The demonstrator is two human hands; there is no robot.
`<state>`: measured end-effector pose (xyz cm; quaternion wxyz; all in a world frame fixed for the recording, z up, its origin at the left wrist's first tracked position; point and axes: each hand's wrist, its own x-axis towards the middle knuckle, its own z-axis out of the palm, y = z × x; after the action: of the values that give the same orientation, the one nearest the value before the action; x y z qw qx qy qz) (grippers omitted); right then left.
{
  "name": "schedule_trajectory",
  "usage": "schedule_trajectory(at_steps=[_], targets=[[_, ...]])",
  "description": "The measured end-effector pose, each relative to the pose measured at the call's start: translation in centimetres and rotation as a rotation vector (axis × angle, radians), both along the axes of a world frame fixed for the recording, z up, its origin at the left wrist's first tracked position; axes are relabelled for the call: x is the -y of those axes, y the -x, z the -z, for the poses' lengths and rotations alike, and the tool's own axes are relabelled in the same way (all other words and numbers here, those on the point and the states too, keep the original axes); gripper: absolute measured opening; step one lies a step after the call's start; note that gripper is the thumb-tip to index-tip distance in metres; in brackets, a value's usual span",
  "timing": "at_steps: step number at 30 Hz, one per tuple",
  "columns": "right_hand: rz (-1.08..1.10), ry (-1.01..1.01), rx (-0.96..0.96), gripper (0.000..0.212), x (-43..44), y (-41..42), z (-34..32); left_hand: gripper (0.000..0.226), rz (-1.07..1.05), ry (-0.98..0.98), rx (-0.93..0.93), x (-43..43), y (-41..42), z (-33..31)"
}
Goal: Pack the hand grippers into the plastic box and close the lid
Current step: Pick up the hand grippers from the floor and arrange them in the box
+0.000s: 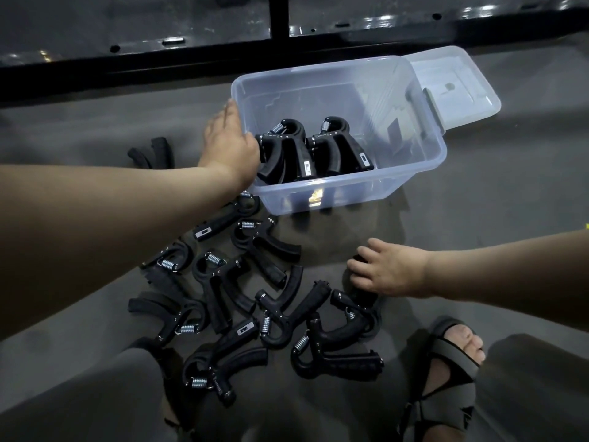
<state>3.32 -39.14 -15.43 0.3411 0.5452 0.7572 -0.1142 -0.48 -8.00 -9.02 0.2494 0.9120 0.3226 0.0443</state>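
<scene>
I am low over a dark grey floor (497,199), dull and faintly mottled, in dim light. Along its far edge runs a black metal rail (191,63) with an upright post, and small glints show on the dark panels behind it.

The clear plastic box (411,180) stands open on the floor in front of the rail. Its lid (462,81) lies flat just behind its right end. Two black hand grippers (287,151) stand side by side in the box's left half, springs uppermost.

My left hand (228,145) reaches over the box's left rim to the nearer of the two. Its fingers are hidden behind the hand, so I cannot tell whether they hold it.

My right hand (390,271) lies on the floor near the box, fingers spread and lightly bent on a gripper (359,260) at the edge of the loose pile (242,291). The pile sprawls between my arms. One more gripper (151,153) lies apart, to the left. My sandalled foot (446,365) rests at the lower right.
</scene>
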Motion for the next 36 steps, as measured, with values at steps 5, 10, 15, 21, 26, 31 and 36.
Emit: schedule_trajectory(at_steps=[5, 10, 15, 21, 26, 31, 36], targets=[[0.237, 0.121, -0.174, 0.080, -1.1, -0.7, -2.8, 0.061, -0.018, -0.031, 0.025, -0.2, 0.0, 0.2], [0.444, 0.113, -0.177, 0.073, -2.0, -1.4, -5.0, 0.057, -0.025, -0.064, 0.043, -0.2, 0.1, 0.2], [1.171, 0.104, -0.652, 0.045, -2.3, -4.6, -5.8, 0.056, -0.033, -0.048, 0.047, -0.4, 0.2, -0.1], [1.877, 0.140, -0.986, 0.030, -2.0, -3.3, -3.4, 0.054, 0.016, -0.040, 0.059, -0.6, 0.5, 0.0], [1.369, 0.069, -0.439, 0.048, -1.8, -1.8, -2.6, 0.054, -0.005, -0.043, 0.067, 0.0, 0.5, 0.2], [1.144, 0.154, -0.338, 0.052, -2.8, 0.6, -4.1, 0.054, 0.003, -0.052, 0.063, 0.1, 0.4, 0.3], [1.078, 0.152, -0.573, 0.028, -6.6, -0.3, -10.1, 0.054, 0.012, -0.062, 0.054, -0.2, 0.4, 0.5]])
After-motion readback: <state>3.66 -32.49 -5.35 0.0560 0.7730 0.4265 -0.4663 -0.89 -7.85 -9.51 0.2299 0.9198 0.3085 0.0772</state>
